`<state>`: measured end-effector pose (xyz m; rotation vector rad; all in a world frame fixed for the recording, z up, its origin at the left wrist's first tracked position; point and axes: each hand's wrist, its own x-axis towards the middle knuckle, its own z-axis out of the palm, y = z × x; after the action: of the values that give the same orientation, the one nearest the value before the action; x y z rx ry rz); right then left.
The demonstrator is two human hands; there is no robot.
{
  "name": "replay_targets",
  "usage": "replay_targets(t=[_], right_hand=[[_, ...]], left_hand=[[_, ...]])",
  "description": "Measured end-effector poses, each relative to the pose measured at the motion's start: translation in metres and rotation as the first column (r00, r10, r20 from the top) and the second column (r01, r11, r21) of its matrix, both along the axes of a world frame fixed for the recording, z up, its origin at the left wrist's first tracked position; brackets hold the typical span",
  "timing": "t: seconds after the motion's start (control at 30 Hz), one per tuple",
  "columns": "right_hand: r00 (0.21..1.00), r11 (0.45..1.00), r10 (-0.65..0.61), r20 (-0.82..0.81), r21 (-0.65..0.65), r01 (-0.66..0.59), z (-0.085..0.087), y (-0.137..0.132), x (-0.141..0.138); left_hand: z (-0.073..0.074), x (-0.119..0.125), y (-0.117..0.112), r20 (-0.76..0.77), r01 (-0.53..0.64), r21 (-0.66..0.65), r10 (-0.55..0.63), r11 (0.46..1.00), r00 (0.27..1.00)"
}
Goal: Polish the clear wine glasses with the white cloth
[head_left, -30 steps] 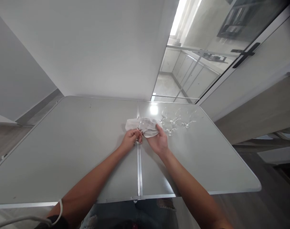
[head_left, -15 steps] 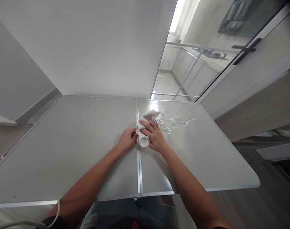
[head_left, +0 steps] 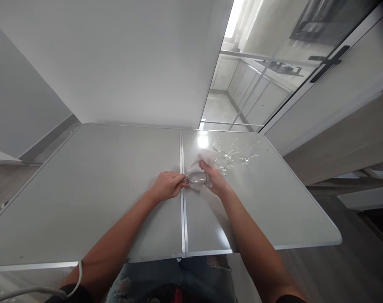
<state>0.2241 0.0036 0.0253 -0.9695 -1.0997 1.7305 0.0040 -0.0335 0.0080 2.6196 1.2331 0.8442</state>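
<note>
A clear stemmed glass (head_left: pixel 196 181) lies sideways between my hands, just above the table seam. My left hand (head_left: pixel 168 185) is closed, its thumb and fingers pinching the glass at its narrow left end. On the other side, my right hand (head_left: pixel 215 179) grips a white cloth (head_left: pixel 207 157) bunched around the wide end of the bowl. Part of the cloth spreads up and away behind the glass. The rim is hidden by the cloth and fingers. Right behind my right hand stand several clear stemmed glasses (head_left: pixel 223 170), whose outlines are faint.
The pale folding table (head_left: pixel 115 168) has a metal seam (head_left: pixel 183 210) down its middle. A white wall (head_left: pixel 141 84) rises at its far edge, beside a glass door (head_left: pixel 257 84) at the right. A white cable (head_left: pixel 79 275) hangs by my left forearm.
The glass has turned so its bowl now shows, with its narrow end in my left hand. My right hand and the cloth have shifted to the right, off the near side of the bowl.
</note>
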Motion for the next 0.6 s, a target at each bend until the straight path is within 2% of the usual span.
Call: replay_targets(t=[0.07,0.17,0.23,0.3,0.37,0.4,0.43,0.5,0.57,0.6], right_hand=[[0.979,0.991,-0.053,-0.198,-0.131,0.028,-0.001,0.0,-0.006],[0.922,0.99,-0.13,-0.364,-0.1,0.1,-0.006,-0.002,-0.02],[0.911,0.987,-0.161,-0.38,-0.044,0.156,-0.011,-0.006,-0.03],[0.921,0.971,-0.201,-0.333,0.053,0.231,-0.017,-0.011,-0.037],[0.955,0.928,-0.217,-0.201,0.261,0.266,-0.021,-0.015,-0.039],[0.972,0.883,-0.216,-0.09,0.408,0.234,-0.022,-0.016,-0.038],[0.974,0.814,-0.221,0.047,0.559,0.157,-0.021,-0.016,-0.036],[0.907,0.626,-0.268,0.326,0.774,-0.093,-0.016,-0.014,-0.029],[0.8,0.447,-0.352,0.486,0.838,-0.312,-0.009,-0.01,-0.022],[0.764,0.383,-0.382,0.52,0.841,-0.381,-0.005,-0.009,-0.019]], left_hand=[[-0.003,0.006,0.0,0.159,-0.047,-0.131,0.068,0.99,0.985],[-0.008,0.017,0.002,0.414,-0.054,-0.389,0.227,0.919,0.882],[-0.01,0.025,0.004,0.563,0.025,-0.529,0.329,0.848,0.758],[-0.013,0.03,0.006,0.661,0.132,-0.606,0.404,0.784,0.632],[-0.015,0.032,0.008,0.714,0.216,-0.628,0.442,0.748,0.544],[-0.015,0.032,0.008,0.728,0.235,-0.624,0.445,0.745,0.522],[-0.016,0.032,0.008,0.735,0.23,-0.615,0.442,0.754,0.515],[-0.016,0.031,0.006,0.714,0.145,-0.59,0.428,0.795,0.554],[-0.014,0.029,0.003,0.631,0.0,-0.543,0.409,0.84,0.659],[-0.013,0.028,0.001,0.563,-0.069,-0.509,0.393,0.858,0.727]])
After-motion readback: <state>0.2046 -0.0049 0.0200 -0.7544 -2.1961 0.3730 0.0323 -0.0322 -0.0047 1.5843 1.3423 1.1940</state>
